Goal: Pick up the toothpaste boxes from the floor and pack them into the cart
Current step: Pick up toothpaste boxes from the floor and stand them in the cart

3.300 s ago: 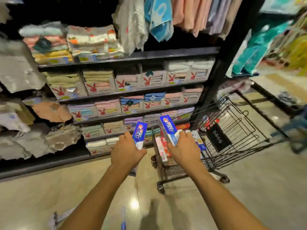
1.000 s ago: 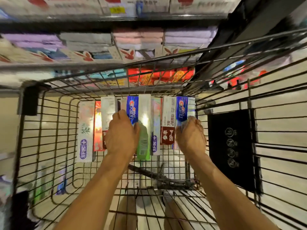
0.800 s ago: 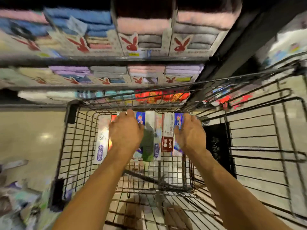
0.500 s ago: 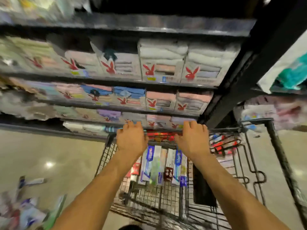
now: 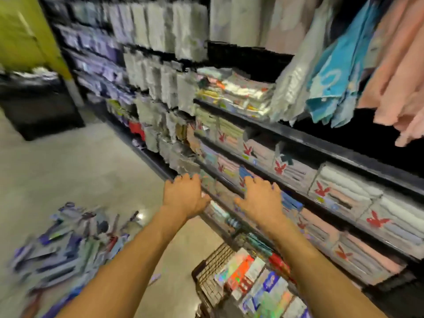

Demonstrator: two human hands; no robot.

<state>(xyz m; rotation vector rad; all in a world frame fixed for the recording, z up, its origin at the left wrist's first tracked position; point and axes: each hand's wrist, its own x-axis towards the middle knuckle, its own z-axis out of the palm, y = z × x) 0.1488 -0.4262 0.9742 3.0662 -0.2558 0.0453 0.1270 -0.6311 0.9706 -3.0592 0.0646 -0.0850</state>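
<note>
A blurred heap of toothpaste boxes [image 5: 66, 246] lies on the pale floor at the lower left. The black wire cart [image 5: 210, 281] stands at the bottom right, with several toothpaste boxes [image 5: 254, 283] packed side by side in it. My left hand [image 5: 184, 196] and my right hand [image 5: 260, 198] are raised in mid-air in front of the shelves, above the cart. Both hold nothing and their fingers are spread. The view is smeared by motion.
A tall dark shelf unit [image 5: 321, 143] with boxed folded towels runs along the right, and hanging towels [image 5: 344, 65] fill the top right. A black display stand [image 5: 39, 104] sits at the far left beside a green wall.
Both hands let go of the boxes they set into the cart and lifted out, empty. My view swung up and to the left, bringing the floor heap into sight.
</note>
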